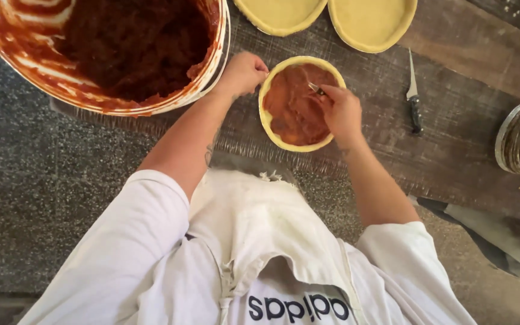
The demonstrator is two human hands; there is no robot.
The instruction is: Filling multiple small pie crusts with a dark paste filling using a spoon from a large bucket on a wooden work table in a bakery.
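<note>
Pastry shell (270,123), raw and pale, sits on the dark wooden board (452,126) half-filled with red-brown sauce. It looks soft and easily dented; I'd judge it best steadied at the rim, or lifted from underneath if it sits in a tin. Left hand (243,73) is curled, knuckles against the shell's rim, beside the big sauce bucket (212,66). Right hand (341,111) is closed around a small metal utensil (316,89), its tip in the filling. Two unfilled shells (371,21) and a knife (414,99) lie nearby.
</note>
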